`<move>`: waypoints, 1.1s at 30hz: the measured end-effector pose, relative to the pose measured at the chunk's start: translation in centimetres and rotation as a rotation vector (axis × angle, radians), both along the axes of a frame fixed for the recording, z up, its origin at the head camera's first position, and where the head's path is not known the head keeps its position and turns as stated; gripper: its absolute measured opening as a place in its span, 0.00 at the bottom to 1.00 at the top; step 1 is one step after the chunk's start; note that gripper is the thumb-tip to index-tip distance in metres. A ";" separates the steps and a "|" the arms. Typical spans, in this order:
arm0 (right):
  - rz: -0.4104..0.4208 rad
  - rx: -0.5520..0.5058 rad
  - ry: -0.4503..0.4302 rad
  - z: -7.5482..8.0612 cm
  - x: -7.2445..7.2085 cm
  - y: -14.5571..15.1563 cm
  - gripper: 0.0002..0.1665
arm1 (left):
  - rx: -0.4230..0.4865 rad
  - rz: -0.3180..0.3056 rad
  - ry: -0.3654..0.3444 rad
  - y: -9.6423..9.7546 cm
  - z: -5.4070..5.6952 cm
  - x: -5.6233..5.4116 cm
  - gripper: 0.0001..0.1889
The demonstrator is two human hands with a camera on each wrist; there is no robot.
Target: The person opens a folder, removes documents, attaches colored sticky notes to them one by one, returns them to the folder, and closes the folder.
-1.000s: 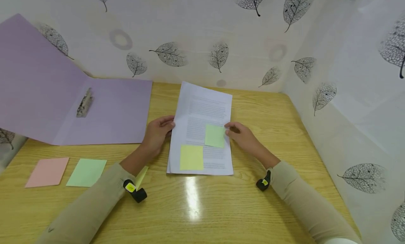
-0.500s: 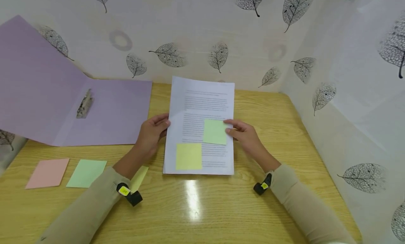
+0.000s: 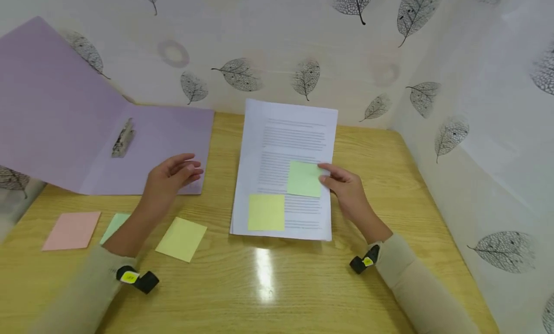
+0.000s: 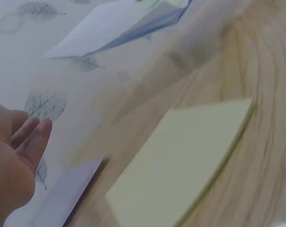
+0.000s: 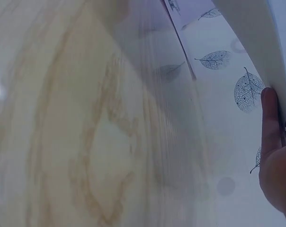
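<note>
A stack of printed paper sheets [image 3: 285, 141] is held above the table at its right edge by my right hand [image 3: 350, 192], thumb on the front. In the right wrist view the same hand [image 5: 278, 161] pinches the sheets' edge [image 5: 256, 35]. On the top sheet are a yellow sticky note [image 3: 266, 212] and a green sticky note [image 3: 304, 179] close to the right thumb. My left hand [image 3: 166, 185] is off the paper, over the purple folder [image 3: 173, 127], fingers loosely bent and holding nothing. The left wrist view also shows that left hand [image 4: 15, 156] bare.
The purple folder lies open at the left, with a metal clip [image 3: 123, 139] inside and its cover raised. In front of it are a pink sticky pad [image 3: 71, 231], a green pad [image 3: 113, 224] partly behind the left forearm, and a yellow pad [image 3: 182, 239]. Patterned cloth [image 3: 268, 35] stands behind.
My left hand has let go of the sheets and moved left over the folder, uncovering the yellow pad. The right hand keeps its pinch; the sheets, earlier tilted, now face the head camera more squarely.
</note>
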State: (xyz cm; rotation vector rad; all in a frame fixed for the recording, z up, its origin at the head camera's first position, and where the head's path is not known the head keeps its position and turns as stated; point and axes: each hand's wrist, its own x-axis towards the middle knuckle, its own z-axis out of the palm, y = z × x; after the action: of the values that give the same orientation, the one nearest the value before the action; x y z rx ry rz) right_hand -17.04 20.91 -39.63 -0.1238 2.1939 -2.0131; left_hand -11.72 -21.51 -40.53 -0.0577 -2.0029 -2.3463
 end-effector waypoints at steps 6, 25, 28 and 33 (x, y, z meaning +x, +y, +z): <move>0.005 -0.047 -0.011 -0.3 0.2 0.4 0.23 | -0.023 0.157 0.031 -7.4 -0.1 2.5 0.24; -0.036 -0.074 -0.033 -0.1 0.6 0.5 0.23 | -0.381 0.745 -0.036 -22.4 -2.7 6.9 0.23; -0.032 -0.082 -0.035 -0.1 0.6 0.4 0.22 | -0.458 0.767 -0.126 -22.8 -2.8 7.0 0.25; -0.022 -0.082 -0.030 -0.2 0.7 0.3 0.21 | -0.621 0.785 -0.339 -22.0 -1.8 7.1 0.26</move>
State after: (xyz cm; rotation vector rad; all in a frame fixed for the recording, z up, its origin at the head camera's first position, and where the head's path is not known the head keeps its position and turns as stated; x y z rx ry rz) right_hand -16.35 21.24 -39.81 -0.0795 2.1043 -2.1033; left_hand -4.67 -43.48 -42.33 0.9554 -2.2295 -1.2782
